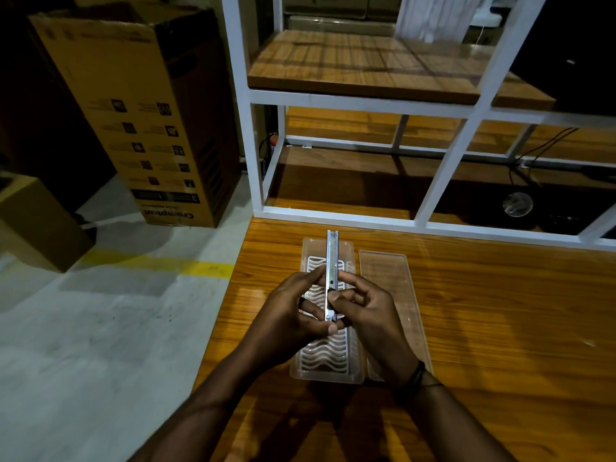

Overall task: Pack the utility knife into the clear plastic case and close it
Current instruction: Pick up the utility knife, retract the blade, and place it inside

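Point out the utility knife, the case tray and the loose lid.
utility knife (pixel 332 258): head view, upper metal body above the fingers.
case tray (pixel 328 356): head view, wavy white insert near the front.
lid (pixel 388 278): head view, flat clear middle.

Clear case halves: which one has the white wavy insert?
The left half, directly under both hands and the utility knife. The right half beside it is plain and empty.

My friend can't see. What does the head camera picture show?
Both hands, left and right, hold a metal knife above an open clear case on a wooden table. The lid lies beside the case, on its right.
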`<state>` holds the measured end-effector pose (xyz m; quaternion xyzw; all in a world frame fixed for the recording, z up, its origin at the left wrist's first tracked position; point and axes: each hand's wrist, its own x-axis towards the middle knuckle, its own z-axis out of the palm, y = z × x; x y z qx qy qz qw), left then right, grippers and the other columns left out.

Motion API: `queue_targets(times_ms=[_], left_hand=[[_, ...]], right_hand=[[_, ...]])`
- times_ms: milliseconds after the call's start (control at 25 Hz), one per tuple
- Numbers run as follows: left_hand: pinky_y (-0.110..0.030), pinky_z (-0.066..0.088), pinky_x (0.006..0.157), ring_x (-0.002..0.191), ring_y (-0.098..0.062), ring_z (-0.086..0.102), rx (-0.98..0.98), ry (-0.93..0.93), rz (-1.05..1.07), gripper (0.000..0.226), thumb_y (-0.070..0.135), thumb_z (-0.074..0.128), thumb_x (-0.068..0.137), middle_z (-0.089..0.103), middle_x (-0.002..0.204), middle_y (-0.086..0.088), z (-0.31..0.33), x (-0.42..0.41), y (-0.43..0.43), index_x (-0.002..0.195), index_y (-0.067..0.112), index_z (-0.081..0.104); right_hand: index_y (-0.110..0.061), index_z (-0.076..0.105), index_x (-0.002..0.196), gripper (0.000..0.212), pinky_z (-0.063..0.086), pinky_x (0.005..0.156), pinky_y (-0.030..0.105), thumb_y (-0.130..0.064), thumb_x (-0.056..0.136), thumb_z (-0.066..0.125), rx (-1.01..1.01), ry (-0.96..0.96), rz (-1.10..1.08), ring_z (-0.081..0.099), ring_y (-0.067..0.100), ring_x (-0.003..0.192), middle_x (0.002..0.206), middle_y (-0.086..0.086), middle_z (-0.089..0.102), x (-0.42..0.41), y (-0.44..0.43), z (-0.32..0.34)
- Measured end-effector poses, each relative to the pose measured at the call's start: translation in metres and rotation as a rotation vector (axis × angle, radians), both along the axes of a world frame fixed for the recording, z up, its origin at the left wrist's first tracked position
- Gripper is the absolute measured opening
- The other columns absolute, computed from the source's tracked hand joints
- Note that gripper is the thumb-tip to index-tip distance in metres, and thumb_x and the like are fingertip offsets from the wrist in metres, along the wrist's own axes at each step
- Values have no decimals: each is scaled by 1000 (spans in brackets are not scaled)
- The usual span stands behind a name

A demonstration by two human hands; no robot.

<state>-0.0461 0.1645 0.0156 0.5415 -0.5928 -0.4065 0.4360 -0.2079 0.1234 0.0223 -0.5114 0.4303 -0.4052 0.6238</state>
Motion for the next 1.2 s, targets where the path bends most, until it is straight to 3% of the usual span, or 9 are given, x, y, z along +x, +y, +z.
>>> queue_targets(times_ms=[320, 400, 520, 600, 800, 1000, 1200], left_hand=[[-30, 65, 68, 81, -20, 71, -98, -85, -19, 99, 3, 91, 72, 56, 133, 3, -9, -2, -1, 154, 29, 42], [-33, 66, 71, 82, -20, 73, -47, -82, -31, 95, 6, 89, 76, 58, 132, 6, -10, 2, -2, 155, 31, 43], [-33, 66, 73, 81, -19, 78, 100, 70, -7, 57, 13, 73, 94, 67, 125, 11, -1, 5, -8, 142, 37, 55], [-37, 66, 74, 84, -17, 78, 89, 83, 94, 32, 15, 62, 101, 74, 119, 3, 1, 4, -16, 131, 28, 66], [-37, 66, 66, 73, -19, 78, 151, 143, 302, 8, 20, 67, 99, 78, 98, -10, 5, 0, -35, 103, 20, 74], [-39, 67, 67, 65, -13, 75, 143, 141, 314, 8, 20, 73, 94, 74, 76, 3, 7, -5, -37, 87, 23, 73], [-44, 68, 70, 71, -23, 77, 140, 101, 331, 16, 20, 75, 93, 73, 81, 3, 4, -5, -36, 83, 31, 69]], right_hand=[[-32, 71, 113, 43, 55, 55, 28, 4, 91, 64, -77, 5, -10, 68, 10, 68, 65, -1, 61, 0, 1, -2], [-36, 69, 108, 43, 57, 56, 26, 4, 92, 64, -65, -1, -13, 70, 9, 69, 67, -1, 63, 0, 3, -2], [-27, 65, 121, 42, 58, 56, 25, 2, 91, 64, -53, -9, -2, 74, 12, 74, 74, -1, 73, -2, 3, -4], [-19, 62, 130, 44, 57, 56, 24, 2, 92, 65, -48, -4, 6, 75, 13, 79, 81, 6, 72, -2, 3, -4], [-10, 55, 141, 50, 57, 59, 25, 0, 93, 64, -66, 21, 51, 70, 10, 75, 85, 15, 61, 0, 7, -5], [-10, 54, 142, 52, 55, 59, 23, -1, 93, 64, -80, 37, 52, 69, 12, 75, 86, 16, 61, 1, 8, -3], [-10, 54, 143, 52, 55, 57, 24, 1, 93, 63, -91, 46, 43, 68, 19, 74, 77, 13, 58, 1, 11, -6]])
